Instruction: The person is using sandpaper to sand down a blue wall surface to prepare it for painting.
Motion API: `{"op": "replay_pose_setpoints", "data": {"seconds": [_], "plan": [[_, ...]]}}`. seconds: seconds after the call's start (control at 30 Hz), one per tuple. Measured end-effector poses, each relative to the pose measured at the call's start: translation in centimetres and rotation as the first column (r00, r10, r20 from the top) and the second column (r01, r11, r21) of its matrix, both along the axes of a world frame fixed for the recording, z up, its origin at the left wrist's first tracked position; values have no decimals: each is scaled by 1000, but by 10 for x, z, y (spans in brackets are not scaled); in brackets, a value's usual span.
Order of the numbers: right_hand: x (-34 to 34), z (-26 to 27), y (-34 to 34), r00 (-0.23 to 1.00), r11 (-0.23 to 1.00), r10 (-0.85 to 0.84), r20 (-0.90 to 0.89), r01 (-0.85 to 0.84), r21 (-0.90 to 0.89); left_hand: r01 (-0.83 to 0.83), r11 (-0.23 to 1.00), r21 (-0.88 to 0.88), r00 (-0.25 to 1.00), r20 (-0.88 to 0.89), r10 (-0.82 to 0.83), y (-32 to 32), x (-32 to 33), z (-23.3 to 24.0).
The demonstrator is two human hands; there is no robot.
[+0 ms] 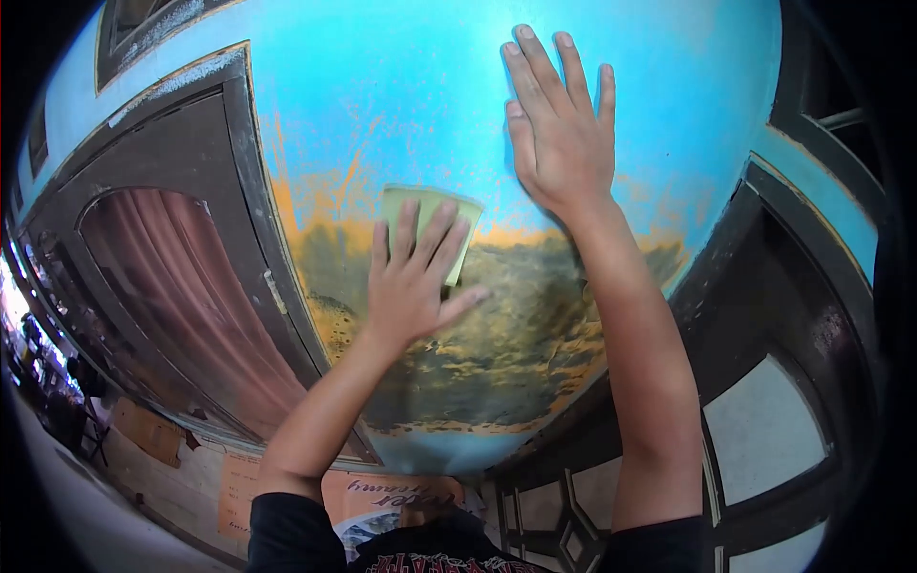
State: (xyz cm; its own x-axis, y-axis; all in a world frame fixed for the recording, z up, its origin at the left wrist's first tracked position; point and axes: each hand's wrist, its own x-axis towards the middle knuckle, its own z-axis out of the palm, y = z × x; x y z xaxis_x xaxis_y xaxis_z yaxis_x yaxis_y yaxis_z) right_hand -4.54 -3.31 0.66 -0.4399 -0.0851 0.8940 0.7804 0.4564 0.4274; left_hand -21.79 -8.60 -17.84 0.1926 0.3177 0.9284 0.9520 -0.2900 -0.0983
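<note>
My left hand (412,286) lies with spread fingers over a yellow-green sheet of sandpaper (427,204), pressing it against the wall. The sheet's top and right edges show beyond my fingers; my palm side is hidden. Turquoise paint (401,93) covers the upper wall, with orange scuffs running through it. Below is a dark, mottled patch (501,365) bordered in orange, and the sheet straddles its upper edge. Higher up and to the right, my right hand (562,136) rests flat on the turquoise paint, fingers apart, holding nothing.
A dark-framed door (236,172) with a pinkish curtain (193,286) behind its pane stands left. On the right are a dark door frame (781,236) and panelled woodwork (763,430). Printed cardboard (240,494) lies on the floor below.
</note>
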Motion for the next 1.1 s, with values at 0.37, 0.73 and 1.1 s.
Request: {"op": "replay_pose_setpoints", "data": {"seconds": [0.37, 0.73, 1.1], "plan": [[0, -3, 2, 999, 999, -26, -28, 27, 24, -11, 985, 175, 994, 106, -7, 8, -10, 89], [-10, -1, -20, 981, 995, -96, 169, 93, 24, -5, 981, 195, 997, 74, -10, -5, -33, 103], [-10, 12, -45, 975, 990, -120, 188, 131, -46, 5, 988, 151, 999, 45, -12, -26, -33, 82]]}}
